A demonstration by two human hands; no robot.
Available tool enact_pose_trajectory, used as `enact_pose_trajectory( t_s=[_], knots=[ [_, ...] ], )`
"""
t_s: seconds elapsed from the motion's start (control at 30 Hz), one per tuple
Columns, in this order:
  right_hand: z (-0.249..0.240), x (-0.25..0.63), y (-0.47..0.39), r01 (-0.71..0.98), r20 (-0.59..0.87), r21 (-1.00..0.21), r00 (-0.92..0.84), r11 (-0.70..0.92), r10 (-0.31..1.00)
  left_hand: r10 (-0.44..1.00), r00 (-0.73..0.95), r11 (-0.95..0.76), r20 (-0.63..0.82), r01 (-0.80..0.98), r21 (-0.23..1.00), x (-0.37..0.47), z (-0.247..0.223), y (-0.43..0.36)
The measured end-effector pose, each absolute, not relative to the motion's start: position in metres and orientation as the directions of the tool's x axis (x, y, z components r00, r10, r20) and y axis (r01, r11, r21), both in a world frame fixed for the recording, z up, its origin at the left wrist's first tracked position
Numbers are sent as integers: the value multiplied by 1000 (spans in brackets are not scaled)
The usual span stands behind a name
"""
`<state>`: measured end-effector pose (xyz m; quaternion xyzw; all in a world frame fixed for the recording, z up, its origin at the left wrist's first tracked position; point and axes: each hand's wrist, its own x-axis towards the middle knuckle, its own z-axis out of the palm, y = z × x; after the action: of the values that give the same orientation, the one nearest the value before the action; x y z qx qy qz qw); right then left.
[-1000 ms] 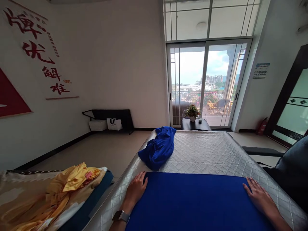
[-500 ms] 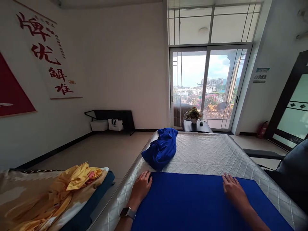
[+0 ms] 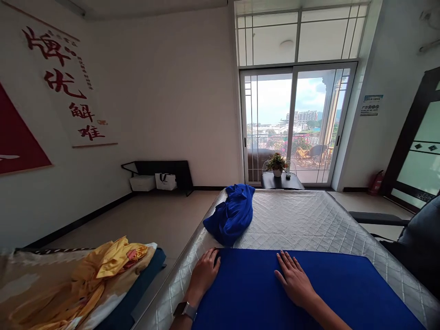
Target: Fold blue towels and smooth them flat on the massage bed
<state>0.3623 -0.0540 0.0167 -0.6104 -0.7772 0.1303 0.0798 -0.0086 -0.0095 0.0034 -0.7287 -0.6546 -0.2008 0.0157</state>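
A flat blue cloth [image 3: 247,288] lies spread over the near part of a silvery quilted surface [image 3: 292,211]. On the cloth's far left corner rests my left hand [image 3: 205,271], fingers lying loosely forward, a watch on that wrist. My right hand [image 3: 294,280] lies flat near the middle of the far edge, palm down with fingers and thumb spread. A crumpled blue cloth [image 3: 232,215] sits just beyond my left hand, at the left edge of the quilted surface.
Yellow clothing [image 3: 117,259] lies on a low bed at the left. A black armchair [image 3: 417,233] stands at the right. Beyond the quilted surface are a small black table [image 3: 282,182] with a potted plant [image 3: 277,163] and sliding glass doors.
My right hand has slid left along the cloth, from near its right part to the middle. My left hand has stayed at the far left corner.
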Motion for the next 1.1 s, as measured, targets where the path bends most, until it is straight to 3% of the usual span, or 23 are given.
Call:
enact_pose_trajectory(
  t_s=[0.2, 0.3, 0.4, 0.67, 0.9, 1.1],
  knots=[
    [-36, 525, -49, 988, 54, -151, 22, -13, 998, 951, 34, -125, 307, 952, 280, -9, 4, -10],
    [-66, 614, -47, 998, 96, -52, 23, -18, 995, 952, 14, -116, 305, 941, 319, -9, 6, -11],
    [-86, 667, -46, 993, 162, -56, 114, -106, 980, 956, 13, -119, 294, 931, 345, -10, 7, -11],
    [-102, 669, -46, 979, 234, -105, 196, -176, 952, 965, 13, -111, 263, 926, 361, -11, 8, -9],
    [-108, 674, -49, 986, 308, -108, 152, -125, 939, 964, 26, -117, 263, 935, 335, -8, 13, -10],
    [-79, 646, -50, 981, 448, -80, 193, -176, 873, 965, 52, -130, 258, 946, 296, -7, 17, -14]
  ],
)
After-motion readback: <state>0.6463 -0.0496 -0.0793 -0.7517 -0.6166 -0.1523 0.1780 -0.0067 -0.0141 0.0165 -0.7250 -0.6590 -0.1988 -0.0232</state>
